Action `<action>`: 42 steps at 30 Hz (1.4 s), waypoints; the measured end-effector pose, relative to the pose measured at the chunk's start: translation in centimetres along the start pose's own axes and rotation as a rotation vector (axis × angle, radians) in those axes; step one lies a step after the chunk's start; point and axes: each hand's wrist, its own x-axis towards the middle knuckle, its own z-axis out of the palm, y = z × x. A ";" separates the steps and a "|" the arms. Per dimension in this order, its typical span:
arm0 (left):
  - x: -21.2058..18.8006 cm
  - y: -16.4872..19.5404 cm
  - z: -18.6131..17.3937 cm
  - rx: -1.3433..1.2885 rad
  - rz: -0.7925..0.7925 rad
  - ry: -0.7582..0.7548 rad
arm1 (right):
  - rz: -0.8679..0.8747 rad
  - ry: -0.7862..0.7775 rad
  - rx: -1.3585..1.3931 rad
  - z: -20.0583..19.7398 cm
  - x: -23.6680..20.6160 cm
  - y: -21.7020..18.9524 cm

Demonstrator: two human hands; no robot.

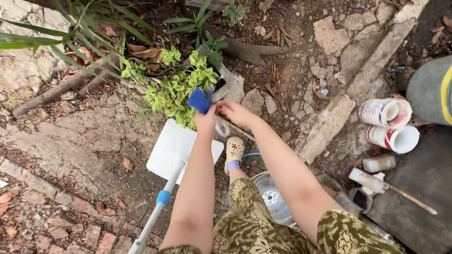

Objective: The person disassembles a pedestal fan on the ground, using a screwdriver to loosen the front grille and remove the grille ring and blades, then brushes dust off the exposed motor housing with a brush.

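Together, our left hand [205, 123] gripped a blue tool [200, 100] and our right hand [234, 113] closed on its dark handle [219, 84], at the leafy plant [176, 89] over the white pot [176, 146]. We judged a slip could damage stems.

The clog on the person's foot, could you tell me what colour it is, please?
Pale yellow clog, seen in the head view.

Blue cloth [199, 100], lime-green plant [176, 89], white square base [176, 146], olive leaf-patterned trousers [254, 221], yellow clog [234, 149].
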 end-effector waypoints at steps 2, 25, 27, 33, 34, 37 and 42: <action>-0.5 0.9 0.7 -0.119 -0.039 0.011 | -0.077 -0.102 0.253 1.5 -0.7 0.4; 1.4 -4.8 -6.3 0.213 -0.309 0.314 | -0.360 0.370 -0.887 -4.5 15.6 5.7; 0.9 -3.8 -5.5 0.291 -0.126 0.287 | -0.364 0.477 -0.750 -6.9 14.3 3.6; -1.7 1.8 -3.6 0.344 -0.073 0.147 | -0.372 0.645 -0.445 -12.4 6.9 -4.0; -2.3 2.7 -3.3 0.373 -0.053 0.142 | -0.363 0.694 -0.400 -12.8 5.7 -5.0; -3.6 4.6 -3.5 0.299 -0.012 0.111 | -0.111 0.759 -0.254 -13.5 2.9 -6.3; -4.5 3.4 -6.2 0.368 0.001 0.153 | -0.220 1.026 0.227 -11.4 2.6 -3.8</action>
